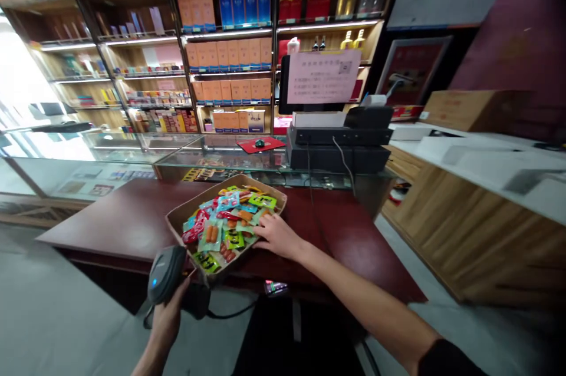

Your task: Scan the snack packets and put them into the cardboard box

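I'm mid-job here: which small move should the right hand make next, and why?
Probably pinch one small pale-green plastic packet in the brown cardboard tray: the right hand has its fingertips at the packets near the tray's right rim, while the left hand is occupied with the dark grey plastic scanner beside the tray.

Black sleeve (451,358) – black clothing (265,340) below
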{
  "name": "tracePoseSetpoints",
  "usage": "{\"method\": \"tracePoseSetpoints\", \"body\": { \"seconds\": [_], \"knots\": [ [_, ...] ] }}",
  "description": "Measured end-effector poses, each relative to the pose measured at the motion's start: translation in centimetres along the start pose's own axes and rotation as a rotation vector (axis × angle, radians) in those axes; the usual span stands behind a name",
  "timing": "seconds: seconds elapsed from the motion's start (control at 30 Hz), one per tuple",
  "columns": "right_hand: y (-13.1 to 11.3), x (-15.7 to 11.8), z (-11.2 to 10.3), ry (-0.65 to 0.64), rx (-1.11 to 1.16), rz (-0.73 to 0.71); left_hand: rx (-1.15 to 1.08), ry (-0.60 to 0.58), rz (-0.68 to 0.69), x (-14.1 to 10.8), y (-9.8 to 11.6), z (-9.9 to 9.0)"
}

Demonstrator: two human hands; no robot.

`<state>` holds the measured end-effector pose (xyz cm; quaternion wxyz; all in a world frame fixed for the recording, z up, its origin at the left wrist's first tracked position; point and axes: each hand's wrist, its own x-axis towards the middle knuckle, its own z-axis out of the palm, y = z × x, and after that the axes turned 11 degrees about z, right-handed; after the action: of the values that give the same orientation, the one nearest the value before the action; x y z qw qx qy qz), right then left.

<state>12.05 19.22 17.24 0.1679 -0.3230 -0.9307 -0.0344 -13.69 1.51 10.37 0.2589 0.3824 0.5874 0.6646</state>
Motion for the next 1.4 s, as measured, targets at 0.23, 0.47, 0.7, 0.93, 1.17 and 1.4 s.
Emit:
{"method": "tracePoseSetpoints", "body": {
  "seconds": [0.23,0.47,0.7,0.93,1.17,1.4],
  "knots": [
    [-0.5,-10.3,-3.3,0.105,0.045,0.243,-0.194,-0.236,-0.035,0.8,1.6,6.1],
    [1.3,-14.3,-3.9,0.363,0.266,0.344,-0.305,-0.475,-0.193,5.7,3.1,12.1],
    [7.7,-19.6,-4.4,0.775,0.116,0.818,-0.554,-0.480,-0.221,4.4,2.5,11.7],
    [4.5,-19.7,-6.1,0.562,0.264,0.913,-0.552,-0.387,-0.223,2.4,2.7,9.4],
    [2.1,-16.8,-6.6,0.466,0.475,0.783,-0.464,-0.463,-0.215,2.7,3.5,9.3],
    [9.1,-21.9,-4.2,0.633,0.364,1.038,-0.421,-0.522,-0.196,2.7,3.4,9.7]
  ]
}}
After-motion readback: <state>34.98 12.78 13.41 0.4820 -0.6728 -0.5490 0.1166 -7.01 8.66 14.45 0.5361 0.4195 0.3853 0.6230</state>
